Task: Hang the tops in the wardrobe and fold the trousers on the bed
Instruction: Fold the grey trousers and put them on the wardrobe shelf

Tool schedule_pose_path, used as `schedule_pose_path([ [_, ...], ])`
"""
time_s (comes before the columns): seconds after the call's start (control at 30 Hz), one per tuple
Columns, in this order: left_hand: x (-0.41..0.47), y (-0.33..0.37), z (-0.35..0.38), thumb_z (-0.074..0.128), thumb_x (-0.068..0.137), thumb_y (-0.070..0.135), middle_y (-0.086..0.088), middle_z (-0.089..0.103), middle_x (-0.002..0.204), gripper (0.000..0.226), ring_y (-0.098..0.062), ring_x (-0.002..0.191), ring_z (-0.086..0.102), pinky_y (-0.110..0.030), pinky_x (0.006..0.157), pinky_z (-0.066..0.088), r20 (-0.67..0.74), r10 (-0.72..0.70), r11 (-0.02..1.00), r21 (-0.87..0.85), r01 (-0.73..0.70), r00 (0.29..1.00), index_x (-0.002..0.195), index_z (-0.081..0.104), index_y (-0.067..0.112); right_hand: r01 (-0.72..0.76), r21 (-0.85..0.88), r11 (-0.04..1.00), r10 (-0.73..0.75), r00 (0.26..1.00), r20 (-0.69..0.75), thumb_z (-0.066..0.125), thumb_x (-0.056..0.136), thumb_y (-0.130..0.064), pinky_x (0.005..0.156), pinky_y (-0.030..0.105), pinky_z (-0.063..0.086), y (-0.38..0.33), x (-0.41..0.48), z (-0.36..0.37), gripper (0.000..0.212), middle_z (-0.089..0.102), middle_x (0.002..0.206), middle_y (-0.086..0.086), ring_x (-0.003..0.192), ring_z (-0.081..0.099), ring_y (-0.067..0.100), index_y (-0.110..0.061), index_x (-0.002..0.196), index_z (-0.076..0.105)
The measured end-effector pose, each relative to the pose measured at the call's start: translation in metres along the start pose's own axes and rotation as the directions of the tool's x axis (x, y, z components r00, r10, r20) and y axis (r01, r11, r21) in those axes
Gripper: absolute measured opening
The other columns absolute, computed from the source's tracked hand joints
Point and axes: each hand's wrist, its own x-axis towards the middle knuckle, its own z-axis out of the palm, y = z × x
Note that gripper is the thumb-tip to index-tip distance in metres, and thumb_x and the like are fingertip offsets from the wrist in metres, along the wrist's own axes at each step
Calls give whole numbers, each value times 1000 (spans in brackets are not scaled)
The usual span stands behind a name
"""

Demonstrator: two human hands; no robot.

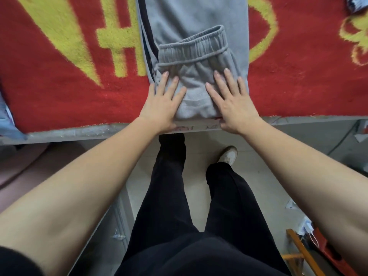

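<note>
Hands, left [162,104] and right [234,100], press flat with fingers straight on folded grey trousers [196,90], gripping nothing.

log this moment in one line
step: folding | left hand: flat on grey trousers | right hand: flat on them | waistband: folded on top | surface: red blanket
</note>
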Motion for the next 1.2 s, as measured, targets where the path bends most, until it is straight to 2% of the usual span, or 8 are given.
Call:
schedule_pose_path([
  [0.23, 2, 4, -15, 71, 77, 17, -12, 17, 161, 83, -38, 149, 2, -51, 118, 21, 3, -30, 969, -244, 30, 1000, 149, 29, 16, 22, 154, 988, -14, 998, -53, 61, 83, -7, 110, 50, 37, 1, 2, -24, 70, 27, 158, 18, 147, 19, 39, -9, 148, 36],
  [0.4, -35, -2, -45, 62, 73, 13, -13, 61, 118, 45, -35, 115, 54, -34, 77, 41, -10, -44, 876, -481, 34, 999, 117, 56, 18, 91, 235, 968, -55, 986, -155, 60, 76, -20, 70, 34, 45, 10, -31, -53, 37, 66, 113, 6, 106, 61, 32, -17, 112, 59],
  [0.5, -72, 7, -62, 62, 70, 11, -4, 65, 99, 35, -27, 81, 64, -34, 60, 51, 140, -14, 747, -657, 103, 990, 102, 60, 25, 114, 282, 953, -110, 993, -30, 58, 76, -24, 65, 34, 40, 9, -56, -70, 27, 69, 99, 9, 94, 64, 36, -22, 103, 58],
  [0.63, -100, 10, -73, 60, 58, 19, -1, 61, 91, 41, -17, 77, 61, -32, 62, 52, 305, 97, 600, -777, 189, 947, 98, 59, 24, 57, 437, 898, -155, 969, 192, 56, 66, -22, 51, 27, 41, 12, -81, -92, 18, 61, 69, -3, 72, 65, 29, -31, 83, 54],
  [0.77, -88, -20, -78, 66, 55, 20, -4, 63, 107, 53, -16, 89, 62, -29, 72, 51, 274, 11, 383, -889, 249, 962, 107, 60, 26, -125, 640, 758, -120, 938, 325, 61, 59, -36, 64, 35, 57, 36, -62, -120, 46, 72, 90, 0, 76, 70, 24, -38, 105, 62],
  [0.97, -12, -74, -78, 78, 73, 24, -5, 65, 111, 53, -16, 90, 65, -27, 67, 54, 163, -520, -137, -985, 107, 839, 121, 55, 22, -187, 730, 658, 286, 958, -13, 62, 81, -36, 93, 28, 44, 73, 25, -143, 53, 63, 128, 4, 118, 57, 25, -26, 133, 56],
  [1.1, 57, -84, -75, 66, 89, 38, -3, 66, 118, 45, -16, 103, 65, -29, 84, 55, 181, -680, -234, -972, 24, 711, 125, 56, 12, -280, 759, 588, 488, 871, -57, 55, 92, -44, 104, 34, 39, 77, 88, -138, 52, 57, 139, 2, 130, 50, 27, -26, 140, 47],
  [1.2, 94, -86, -72, 49, 97, 48, -9, 58, 131, 54, -26, 120, 55, -34, 101, 44, 179, -744, -103, -983, 154, 644, 133, 46, 8, -400, 769, 499, 611, 791, 15, 42, 100, -45, 98, 37, 39, 76, 120, -124, 48, 56, 138, 8, 128, 51, 32, -23, 143, 40],
])
